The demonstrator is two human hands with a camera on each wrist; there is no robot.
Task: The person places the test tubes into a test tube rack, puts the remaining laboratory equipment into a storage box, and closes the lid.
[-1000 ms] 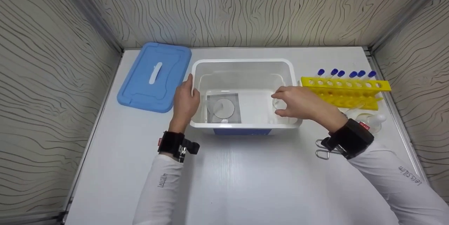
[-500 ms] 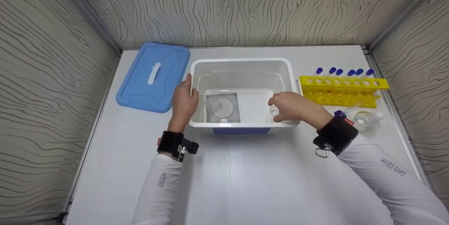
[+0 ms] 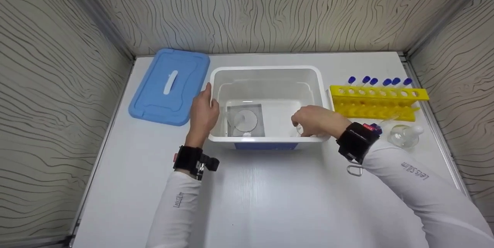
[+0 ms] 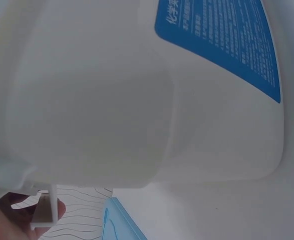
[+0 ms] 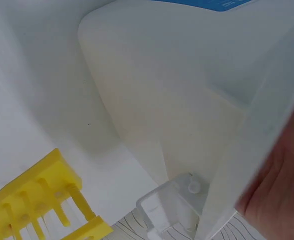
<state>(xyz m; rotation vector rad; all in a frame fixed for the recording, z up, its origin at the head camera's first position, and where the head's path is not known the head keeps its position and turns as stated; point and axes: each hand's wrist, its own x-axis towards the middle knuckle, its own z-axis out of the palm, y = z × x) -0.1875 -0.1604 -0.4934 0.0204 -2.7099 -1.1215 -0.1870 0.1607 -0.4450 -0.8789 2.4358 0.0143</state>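
Observation:
A white plastic storage box (image 3: 266,139) stands uncovered at the middle of the table. My left hand (image 3: 204,116) grips its left side; in the left wrist view, the fingers (image 4: 61,209) curl at a white latch (image 4: 45,210) on the box. My right hand (image 3: 314,119) reaches inside at the right end and holds a small clear round vessel (image 3: 299,128) between thumb and fingers, low near the front wall. Most of that vessel is hidden by the hand. On the left of the box floor lies a grey square wire gauze (image 3: 257,128) with a pale round centre.
The blue lid (image 3: 154,101) lies left of the box. To the right stand a yellow test tube rack (image 3: 380,92) with several blue-capped tubes (image 3: 373,81) and a glass spirit lamp (image 3: 405,136) with a pale cap. A metal wire handle (image 3: 354,169) shows below the right wrist.
My right hand has shifted left and towards the front wall inside the box, with the clear round vessel in its fingers. My left hand stays on the box's left side.

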